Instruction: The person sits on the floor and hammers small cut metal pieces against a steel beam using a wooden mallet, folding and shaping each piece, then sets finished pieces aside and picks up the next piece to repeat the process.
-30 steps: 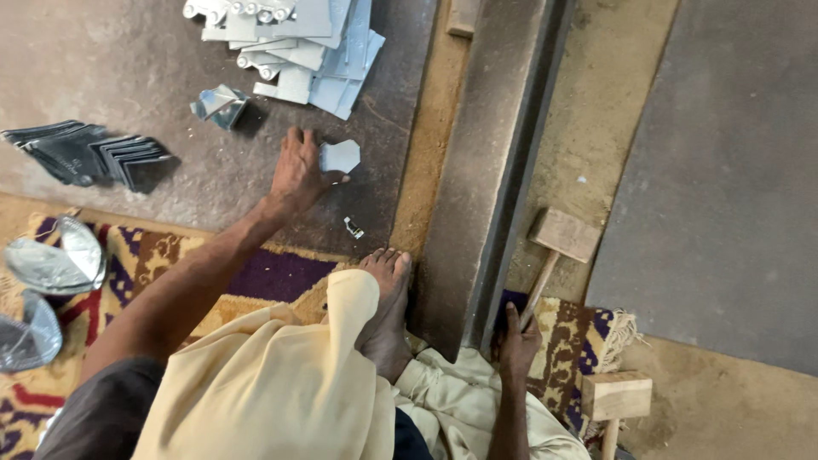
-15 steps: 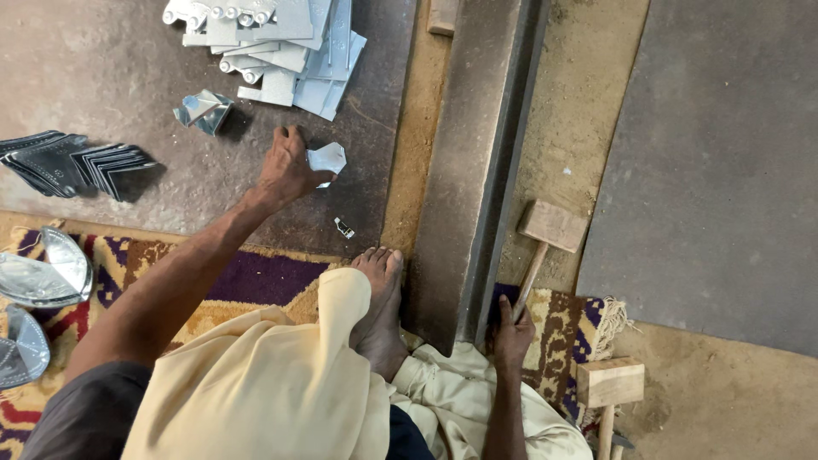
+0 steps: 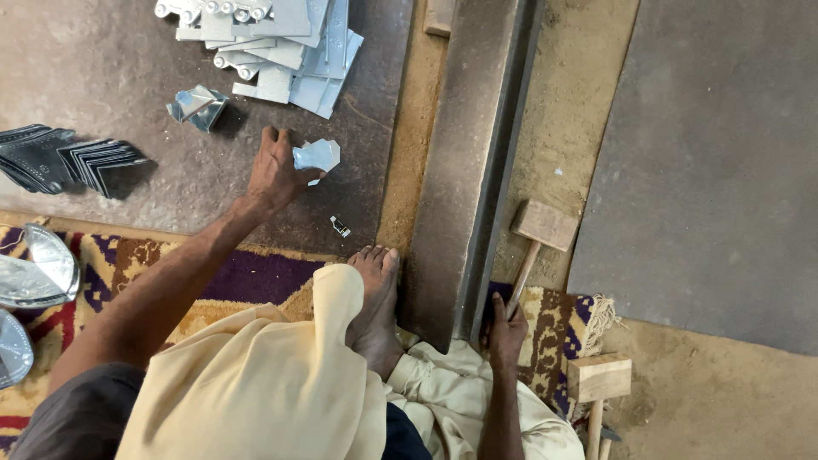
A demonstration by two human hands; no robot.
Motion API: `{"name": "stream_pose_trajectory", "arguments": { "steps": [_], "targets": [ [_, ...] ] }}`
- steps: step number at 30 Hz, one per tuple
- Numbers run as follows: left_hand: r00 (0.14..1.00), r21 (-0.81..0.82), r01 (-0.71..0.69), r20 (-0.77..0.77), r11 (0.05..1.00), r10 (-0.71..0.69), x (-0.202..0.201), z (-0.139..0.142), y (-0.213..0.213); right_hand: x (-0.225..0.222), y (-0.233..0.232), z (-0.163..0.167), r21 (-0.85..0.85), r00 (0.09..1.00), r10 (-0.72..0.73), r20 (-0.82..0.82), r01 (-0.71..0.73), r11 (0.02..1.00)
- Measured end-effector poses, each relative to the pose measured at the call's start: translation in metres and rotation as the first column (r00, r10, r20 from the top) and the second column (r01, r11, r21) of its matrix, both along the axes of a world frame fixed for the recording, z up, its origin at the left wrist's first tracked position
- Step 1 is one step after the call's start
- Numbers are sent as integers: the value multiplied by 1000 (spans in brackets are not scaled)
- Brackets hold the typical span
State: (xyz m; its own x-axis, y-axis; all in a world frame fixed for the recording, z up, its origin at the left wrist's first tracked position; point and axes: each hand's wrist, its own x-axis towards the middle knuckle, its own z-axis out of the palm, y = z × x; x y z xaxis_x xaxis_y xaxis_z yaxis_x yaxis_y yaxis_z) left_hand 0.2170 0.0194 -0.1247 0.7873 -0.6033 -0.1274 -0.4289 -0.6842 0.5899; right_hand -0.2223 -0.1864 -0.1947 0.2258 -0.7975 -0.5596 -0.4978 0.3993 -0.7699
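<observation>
Running from twelve o'clock down to six through the middle of the view, the long grey steel beam is the largest thing here, heavy, flat-faced and dull, with a bare foot braced against its near end. At its nine o'clock side spreads the dark, scuffed stone slab, and on it, at eleven o'clock, lies a loose heap of pale flat sheet-metal cutouts; farther toward nine o'clock sits a fanned stack of dark folded metal pieces. A patterned purple and yellow woven rug edges the slab near the person. The left hand lies palm-down on the slab, fingers spread, thumb and forefinger pinching the small shiny crumpled sheet-metal piece, which lies just at the hand's three o'clock, touching it, its long side running roughly toward the beam. This hand is far nearer to it than the other. The right hand, at five o'clock beyond the beam, is closed round the shaft of a pale wooden mallet whose blocky head points to one o'clock. A second wooden mallet rests beside it. A tiny metal scrap lies between hand and foot.
</observation>
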Motion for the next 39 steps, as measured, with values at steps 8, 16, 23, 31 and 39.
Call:
{"name": "stream_pose_trajectory", "arguments": {
  "steps": [8,16,23,31,39],
  "targets": [
    [999,-221,36,25,975,-32,1,-7,10,27,-7,79,-728,847,88,-524,-499,470],
    [940,-355,-43,-332,934,-83,-38,5,-2,175,64,124,-389,861,501,86,-434,813],
    [965,-466,53,-204,883,-166,-37,-10,-1,245,84,40,-16,802,336,493,-378,926],
    [958,33,159,234,987,-163,16,-22,9,228,87,24,121,861,272,430,-354,927],
    [983,-54,120,143,991,-111,16,-23,7,224,90,12,86,803,337,492,-430,899]
  ]
}}
